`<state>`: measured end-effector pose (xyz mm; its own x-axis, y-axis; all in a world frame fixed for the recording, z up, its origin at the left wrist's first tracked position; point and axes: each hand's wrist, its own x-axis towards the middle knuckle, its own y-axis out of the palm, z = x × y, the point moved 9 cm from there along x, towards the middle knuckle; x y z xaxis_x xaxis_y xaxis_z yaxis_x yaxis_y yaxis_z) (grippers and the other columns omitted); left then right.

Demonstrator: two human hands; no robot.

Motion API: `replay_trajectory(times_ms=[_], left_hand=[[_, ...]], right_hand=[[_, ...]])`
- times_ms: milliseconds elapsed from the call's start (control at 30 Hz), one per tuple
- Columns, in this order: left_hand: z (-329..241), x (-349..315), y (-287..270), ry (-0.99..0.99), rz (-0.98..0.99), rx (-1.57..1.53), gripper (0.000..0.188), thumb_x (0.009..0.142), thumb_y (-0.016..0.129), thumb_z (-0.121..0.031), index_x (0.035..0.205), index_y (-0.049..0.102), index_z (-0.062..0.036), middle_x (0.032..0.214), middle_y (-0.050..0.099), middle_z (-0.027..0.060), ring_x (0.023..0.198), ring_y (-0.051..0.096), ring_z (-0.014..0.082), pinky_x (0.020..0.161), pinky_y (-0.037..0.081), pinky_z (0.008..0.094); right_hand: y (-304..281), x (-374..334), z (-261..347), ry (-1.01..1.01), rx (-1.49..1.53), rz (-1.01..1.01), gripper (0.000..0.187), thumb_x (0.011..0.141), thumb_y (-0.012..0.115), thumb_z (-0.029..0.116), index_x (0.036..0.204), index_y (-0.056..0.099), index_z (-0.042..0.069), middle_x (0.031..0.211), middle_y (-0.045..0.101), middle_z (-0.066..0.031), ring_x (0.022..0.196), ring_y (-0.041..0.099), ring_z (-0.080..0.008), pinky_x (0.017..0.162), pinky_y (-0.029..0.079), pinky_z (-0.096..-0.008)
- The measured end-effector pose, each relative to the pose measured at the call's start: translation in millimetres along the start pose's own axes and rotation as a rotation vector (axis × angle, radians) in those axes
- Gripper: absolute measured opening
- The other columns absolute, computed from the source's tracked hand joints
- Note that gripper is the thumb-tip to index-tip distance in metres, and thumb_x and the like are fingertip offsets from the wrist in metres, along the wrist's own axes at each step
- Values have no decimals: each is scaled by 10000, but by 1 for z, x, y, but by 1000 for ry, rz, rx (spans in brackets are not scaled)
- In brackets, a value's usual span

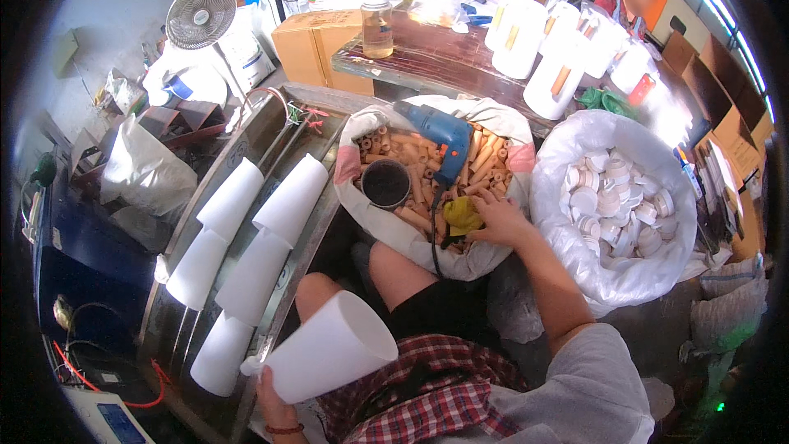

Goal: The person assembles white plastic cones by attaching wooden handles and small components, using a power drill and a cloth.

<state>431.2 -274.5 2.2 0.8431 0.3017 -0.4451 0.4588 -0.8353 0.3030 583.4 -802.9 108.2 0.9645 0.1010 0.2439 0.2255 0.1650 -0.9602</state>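
Observation:
My left hand (277,408) is closed round the narrow lower end of a white tapered plastic cup (329,352), tilted with its wide mouth up and to the right. A small white knob shows at its narrow end. My right hand (500,220) reaches over a fabric sack (362,212) of short wooden tubes (417,154), fingers apart beside a crumpled yellow cloth (462,215). Whether the fingertips touch the cloth I cannot tell. On the tubes lie a blue power drill (440,136) with a black cord and a round dark-filled container (386,183).
Left of my legs, a metal-lined trough (308,234) holds two rows of white cups (259,271). At right stands a plastic bag (559,255) of white round caps (612,197). Beyond, a wooden table (448,49) bears a jar (377,29) and white handled jugs (559,74). People are farther back.

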Motion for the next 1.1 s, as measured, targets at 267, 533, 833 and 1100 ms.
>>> replay_trajectory(times_ms=[267,533,833,1100], left_hand=[[-8,10,-13,110,-139,484,651,834,622,-177,1359,282,5,1250,465,178,1097,509,274,951,394,362],[-51,-11,39,406,29,546,647,815,618,-91,1356,275,6,1240,472,154,1147,466,249,1005,341,389],[-46,-2,35,411,7,492,572,763,679,-62,1265,412,4,1119,549,128,1026,529,216,939,401,352],[-57,-3,49,545,45,708,600,703,778,-215,1204,485,-60,1079,593,127,989,570,253,868,448,350]], right_hand=[[34,118,-139,532,36,13,404,842,542,364,1080,591,41,712,640,-196,730,656,-310,690,502,-404],[130,129,-200,861,417,55,306,888,525,323,874,661,48,663,641,-93,519,615,-179,510,509,-311],[-19,134,-87,342,540,-476,286,807,659,307,802,607,26,635,568,-56,600,552,-164,578,431,-309],[-37,70,243,-348,582,353,264,806,694,186,942,566,0,823,635,-80,741,598,-118,655,470,-256]])
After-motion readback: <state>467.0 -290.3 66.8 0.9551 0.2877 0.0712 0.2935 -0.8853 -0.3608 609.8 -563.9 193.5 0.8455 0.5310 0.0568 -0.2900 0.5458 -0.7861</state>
